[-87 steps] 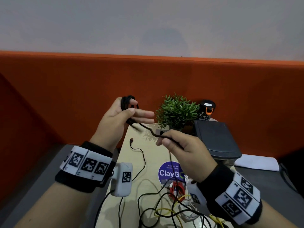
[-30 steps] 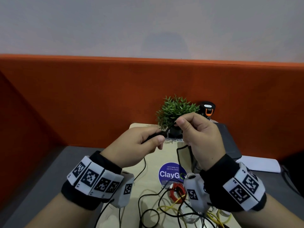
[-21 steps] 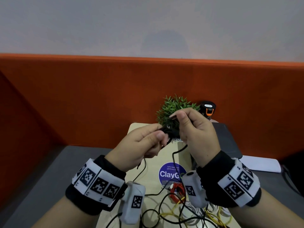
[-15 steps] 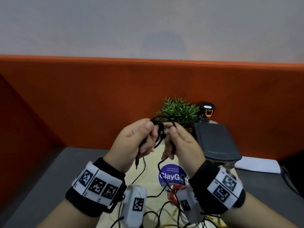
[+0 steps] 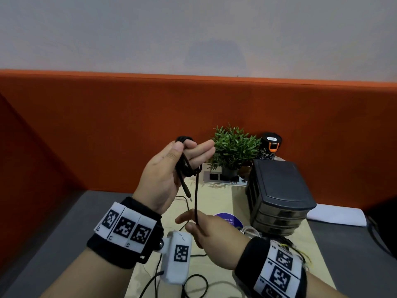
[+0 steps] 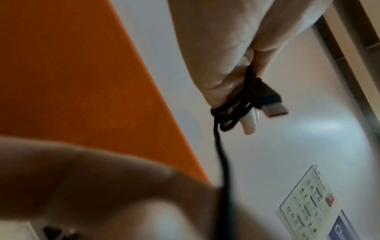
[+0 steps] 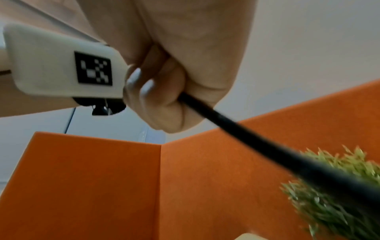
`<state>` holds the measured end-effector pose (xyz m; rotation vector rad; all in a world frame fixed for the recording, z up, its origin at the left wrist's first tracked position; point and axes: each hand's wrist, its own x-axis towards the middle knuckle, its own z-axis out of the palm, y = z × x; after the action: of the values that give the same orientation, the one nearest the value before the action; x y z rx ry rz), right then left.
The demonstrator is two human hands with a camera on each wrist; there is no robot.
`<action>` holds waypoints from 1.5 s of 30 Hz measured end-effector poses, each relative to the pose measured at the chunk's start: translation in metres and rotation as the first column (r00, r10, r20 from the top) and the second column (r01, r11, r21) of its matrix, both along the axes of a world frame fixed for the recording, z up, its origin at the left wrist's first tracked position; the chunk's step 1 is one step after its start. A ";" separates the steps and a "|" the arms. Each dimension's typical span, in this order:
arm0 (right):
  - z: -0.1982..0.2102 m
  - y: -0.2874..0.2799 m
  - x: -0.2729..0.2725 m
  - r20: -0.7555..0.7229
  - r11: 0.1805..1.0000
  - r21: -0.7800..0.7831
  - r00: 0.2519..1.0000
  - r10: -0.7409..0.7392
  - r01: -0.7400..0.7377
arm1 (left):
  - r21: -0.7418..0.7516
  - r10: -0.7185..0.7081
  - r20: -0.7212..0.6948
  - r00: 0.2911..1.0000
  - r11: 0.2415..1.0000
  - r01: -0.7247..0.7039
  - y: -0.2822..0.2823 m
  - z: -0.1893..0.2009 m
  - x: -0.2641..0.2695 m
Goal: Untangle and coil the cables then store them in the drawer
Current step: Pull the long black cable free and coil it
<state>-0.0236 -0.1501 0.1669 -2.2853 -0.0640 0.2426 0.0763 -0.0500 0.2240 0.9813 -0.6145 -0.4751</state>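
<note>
In the head view my left hand (image 5: 189, 151) is raised with a black cable (image 5: 196, 196) wound in loops round its fingers, the thumb pressing the loops. A short end with a plug (image 5: 188, 193) hangs from the coil. One strand runs straight down to my right hand (image 5: 191, 224), which pinches it above the table. The left wrist view shows the loops (image 6: 230, 112) round the fingers and a USB plug (image 6: 274, 108) sticking out. In the right wrist view the curled fingers (image 7: 164, 104) grip the cable (image 7: 236, 126). A black drawer unit (image 5: 277, 194) stands at right, drawers closed.
A small potted plant (image 5: 234, 147), a power strip (image 5: 223, 178) and a black can (image 5: 270, 145) stand at the back of the wooden table (image 5: 217, 196). Several loose cables (image 5: 193, 284) lie near me, yellow wires (image 5: 300, 254) at right. An orange partition (image 5: 107, 125) encloses the desk.
My hands were together in front of the plant; now the right hand has dropped toward the table, drawing a strand down, while the left hand stays up with the coil.
</note>
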 end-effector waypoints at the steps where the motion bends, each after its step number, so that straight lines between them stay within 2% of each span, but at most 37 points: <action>1: 0.006 0.001 -0.001 -0.003 0.998 -0.053 1.000 0.030 -0.030 | 0.042 0.011 0.041 0.999 0.999 -0.013 -0.001 -0.004 0.001; 3: 0.015 0.000 -0.003 0.016 0.991 -0.125 0.998 0.058 -0.056 | 0.190 0.034 0.189 0.981 0.979 -0.070 -0.001 -0.011 0.004; 6: 0.028 -0.006 -0.008 0.080 0.989 -0.146 0.997 0.010 0.002 | 0.404 0.011 0.456 0.890 0.889 -0.218 0.002 -0.017 0.008; 8: 0.040 -0.011 -0.010 0.152 0.988 -0.154 0.988 0.003 0.020 | 0.471 -0.044 0.546 0.836 0.842 -0.263 0.003 -0.019 0.009; 10: 0.052 -0.018 -0.012 0.252 0.988 -0.149 0.968 -0.007 0.046 | 0.504 -0.093 0.573 0.814 0.824 -0.260 0.005 -0.019 0.008; 13: 0.070 -0.030 -0.013 0.388 0.994 -0.026 0.917 -0.090 0.108 | 0.509 -0.142 0.572 0.808 0.834 -0.214 0.005 -0.019 0.002; 16: 0.084 -0.044 -0.008 0.471 0.988 0.111 0.870 -0.146 0.105 | 0.431 -0.191 0.453 0.871 0.902 -0.027 0.004 -0.018 -0.008; 18: 0.088 -0.052 -0.001 0.501 0.974 0.216 0.849 -0.169 0.066 | 0.381 -0.224 0.360 0.906 0.921 0.077 0.002 -0.016 -0.012; 21: 0.086 -0.062 0.008 0.498 0.894 0.449 0.830 -0.252 0.002 | 0.321 -0.311 0.301 0.901 0.923 0.211 0.000 -0.014 -0.015; 24: 0.078 -0.064 0.013 0.452 0.813 0.582 0.821 -0.349 0.026 | 0.242 -0.373 0.238 0.897 0.917 0.317 0.001 -0.009 -0.015; 26: 0.068 -0.061 0.015 0.391 0.764 0.642 0.829 -0.401 0.067 | 0.157 -0.357 0.212 0.910 0.931 0.329 0.002 -0.005 -0.016; 28: 0.055 -0.057 0.016 0.294 0.708 0.692 0.839 -0.457 0.143 | 0.029 -0.283 0.198 0.939 0.959 0.283 0.002 0.001 -0.017; 30: 0.042 -0.050 0.015 0.196 0.659 0.729 0.866 -0.459 0.185 | -0.069 -0.189 0.187 0.964 0.976 0.205 0.000 0.008 -0.018; 32: 0.035 -0.042 0.012 0.107 0.638 0.738 0.897 -0.429 0.218 | -0.118 -0.155 0.167 0.974 0.977 0.176 -0.001 0.014 -0.017; 34: 0.033 -0.035 0.007 0.068 0.688 0.693 0.931 -0.359 0.215 | -0.128 -0.190 0.149 0.970 0.969 0.209 -0.004 0.017 -0.014; 36: 0.033 -0.031 0.001 0.080 0.792 0.586 0.959 -0.271 0.175 | 0.023 -0.155 0.250 0.956 0.988 0.154 -0.008 0.015 -0.012; 37: 0.034 -0.032 -0.001 0.077 0.835 0.526 0.968 -0.238 0.163 | 0.150 -0.108 0.366 0.924 0.987 0.056 -0.010 0.012 -0.011; 38: 0.036 -0.034 -0.003 0.065 0.866 0.475 0.975 -0.212 0.156 | 0.272 -0.075 0.507 0.859 0.959 -0.078 -0.011 0.009 -0.011; 40: 0.039 -0.042 -0.006 0.060 0.921 0.366 0.984 -0.166 0.133 | 0.424 -0.106 0.727 0.678 0.847 -0.321 -0.011 0.003 -0.010; 41: 0.041 -0.046 -0.008 0.081 0.946 0.300 0.985 -0.154 0.124 | 0.456 -0.141 0.780 0.609 0.794 -0.401 -0.010 0.001 -0.010; 43: 0.045 -0.055 -0.009 0.149 0.969 0.212 0.976 -0.161 0.127 | 0.497 -0.208 0.825 0.526 0.711 -0.498 -0.008 -0.002 -0.007; 45: 0.049 -0.062 -0.008 0.205 0.974 0.179 0.963 -0.172 0.136 | 0.505 -0.268 0.846 0.462 0.681 -0.530 -0.007 -0.004 -0.003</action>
<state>-0.0319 -0.2118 0.2158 -2.1321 -0.0174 -0.0951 0.0729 -0.0565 0.2197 2.1240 -1.3395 0.0620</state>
